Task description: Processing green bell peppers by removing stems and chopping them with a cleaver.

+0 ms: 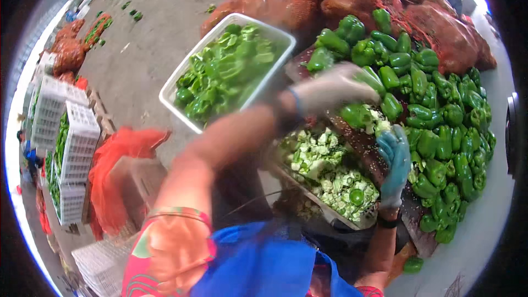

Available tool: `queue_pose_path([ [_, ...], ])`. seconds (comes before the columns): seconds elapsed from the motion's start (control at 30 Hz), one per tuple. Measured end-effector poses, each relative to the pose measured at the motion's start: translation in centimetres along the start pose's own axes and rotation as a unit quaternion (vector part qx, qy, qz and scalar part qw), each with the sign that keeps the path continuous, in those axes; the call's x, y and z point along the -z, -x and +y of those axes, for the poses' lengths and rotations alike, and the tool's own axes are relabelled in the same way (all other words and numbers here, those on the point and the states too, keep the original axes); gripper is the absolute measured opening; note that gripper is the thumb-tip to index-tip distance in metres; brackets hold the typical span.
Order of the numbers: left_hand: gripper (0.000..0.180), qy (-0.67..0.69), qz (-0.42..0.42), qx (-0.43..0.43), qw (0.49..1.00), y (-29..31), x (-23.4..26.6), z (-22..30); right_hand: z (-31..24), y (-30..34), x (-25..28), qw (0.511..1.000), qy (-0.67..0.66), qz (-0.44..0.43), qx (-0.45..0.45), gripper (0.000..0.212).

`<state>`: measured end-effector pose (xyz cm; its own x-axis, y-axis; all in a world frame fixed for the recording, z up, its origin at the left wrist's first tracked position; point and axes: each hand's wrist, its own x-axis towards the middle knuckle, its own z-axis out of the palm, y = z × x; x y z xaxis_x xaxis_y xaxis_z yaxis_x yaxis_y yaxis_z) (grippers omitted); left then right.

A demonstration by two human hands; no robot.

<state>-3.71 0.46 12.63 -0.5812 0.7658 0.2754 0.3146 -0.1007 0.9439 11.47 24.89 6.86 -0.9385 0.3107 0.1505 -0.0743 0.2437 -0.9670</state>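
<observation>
My left hand [335,88], in a pale glove, reaches over the near side of a heap of whole green bell peppers [434,115]. It is smeared by motion beside one green bell pepper [371,80], and its grip does not show clearly. My right hand [394,159], in a blue-green glove, stands with its fingers stretched out at the edge of the heap. By its fingertips lie pale pepper cores [378,120]. Below both hands, a container [308,182] holds many whitish cores and seeds, with a green piece on top. Scattered seeds dot the dark board [357,146] between container and heap.
A white tub [175,111] of cut green peppers stands left of the heap. Red mesh sacks [264,5] line the far side. White crates [74,140] and red netting [118,159] are at the left, with concrete floor [148,38] beyond.
</observation>
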Motion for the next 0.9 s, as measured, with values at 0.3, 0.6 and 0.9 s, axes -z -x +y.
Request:
queue_pose_path([
  [0.3,0.068,-0.517,0.239,0.338,0.749,3.7,22.3,-9.5,-0.4,3.8,0.4,0.968,-0.07,-0.15,-0.19,0.044],
  [0.6,0.06,-0.471,0.063,0.414,0.777,3.3,25.9,-24.3,-0.4,3.3,1.5,0.961,-0.029,-0.17,-0.216,0.043],
  [0.9,0.077,-0.484,0.176,0.474,0.715,4.3,25.3,-23.9,0.6,2.4,2.9,0.967,0.143,-0.194,-0.084,0.036],
])
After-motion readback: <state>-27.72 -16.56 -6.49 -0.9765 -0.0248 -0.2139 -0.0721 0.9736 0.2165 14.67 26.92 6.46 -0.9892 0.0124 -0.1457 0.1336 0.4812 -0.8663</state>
